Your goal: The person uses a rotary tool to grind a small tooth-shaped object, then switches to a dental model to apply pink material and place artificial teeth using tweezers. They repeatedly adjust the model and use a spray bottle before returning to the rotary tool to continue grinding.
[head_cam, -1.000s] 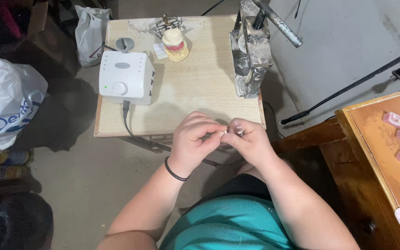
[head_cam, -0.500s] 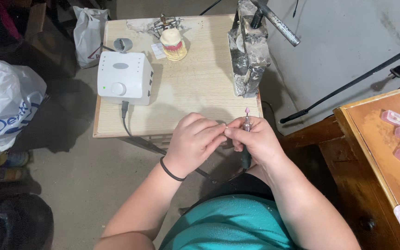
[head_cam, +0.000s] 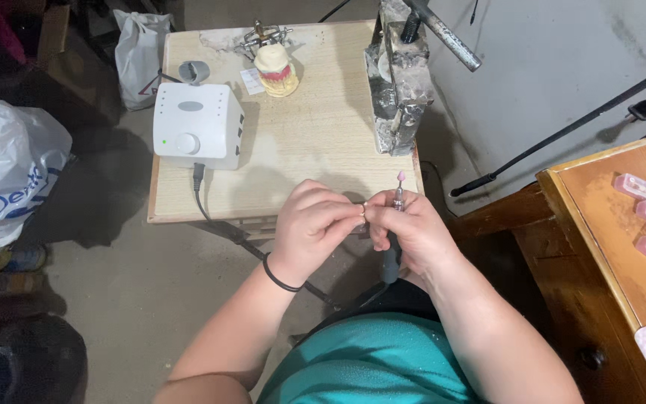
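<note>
A small pale piece (head_cam: 363,210) is pinched in the left hand (head_cam: 314,224), touching the right hand (head_cam: 413,232), which grips a rotary tool (head_cam: 396,200), pink tip up. Steady both hands together. Beyond them: white control box (head_cam: 197,126).

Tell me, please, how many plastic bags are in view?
2: a large white bag at the left edge, and a smaller one on the floor behind the table's far-left corner.
</note>
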